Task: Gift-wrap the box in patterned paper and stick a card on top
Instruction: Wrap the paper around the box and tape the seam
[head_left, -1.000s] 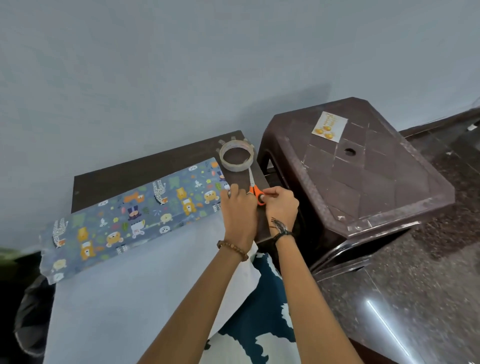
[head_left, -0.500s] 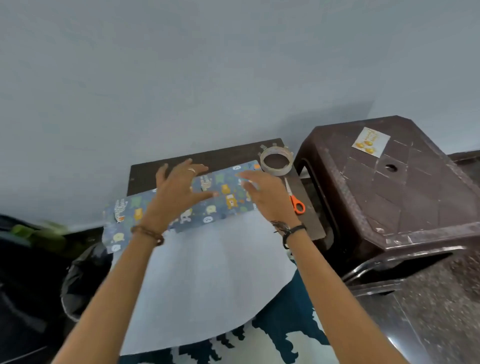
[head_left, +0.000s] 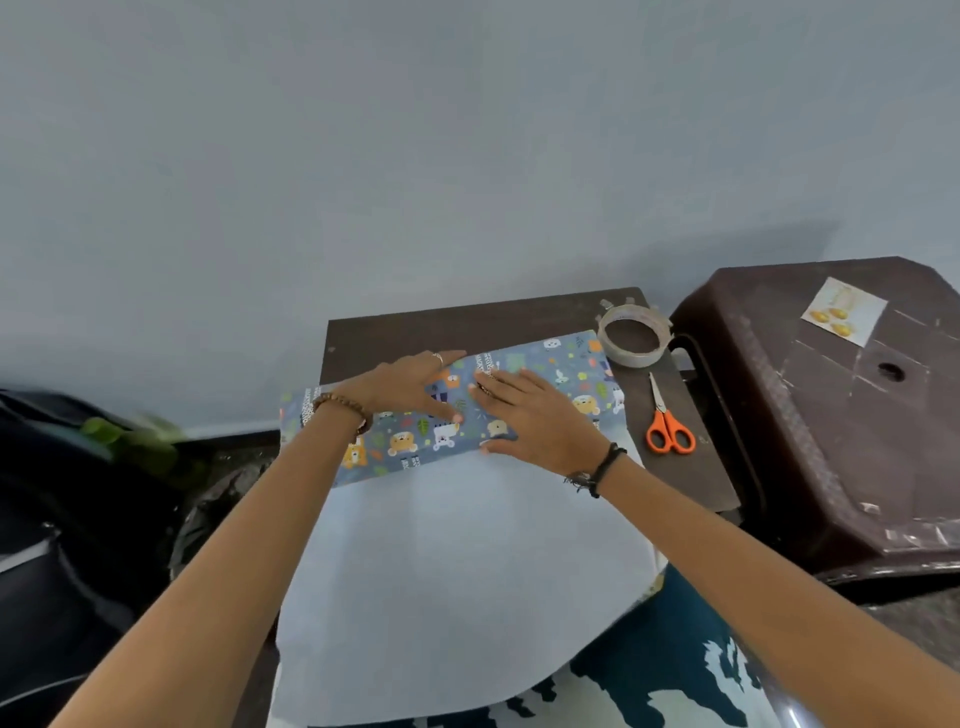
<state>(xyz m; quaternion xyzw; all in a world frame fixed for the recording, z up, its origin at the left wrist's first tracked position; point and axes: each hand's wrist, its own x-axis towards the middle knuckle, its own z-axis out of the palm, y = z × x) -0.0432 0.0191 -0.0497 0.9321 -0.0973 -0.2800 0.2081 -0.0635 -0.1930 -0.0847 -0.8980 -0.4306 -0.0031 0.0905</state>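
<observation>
On the dark table (head_left: 467, 317), both my hands pressed flat on the folded band of patterned paper (head_left: 571, 379).

My left hand (head_left: 410, 387) and right hand (head_left: 535, 421) lay side by side with fingers straight, gripping nothing, and the paper's white underside spread from the table's near edge toward me. At the table's far right corner sat the tape roll (head_left: 631, 335), the orange-handled scissors (head_left: 667, 421) just nearer me. Right of the table, a card (head_left: 844, 310) lay on the brown stool (head_left: 831, 441).
</observation>
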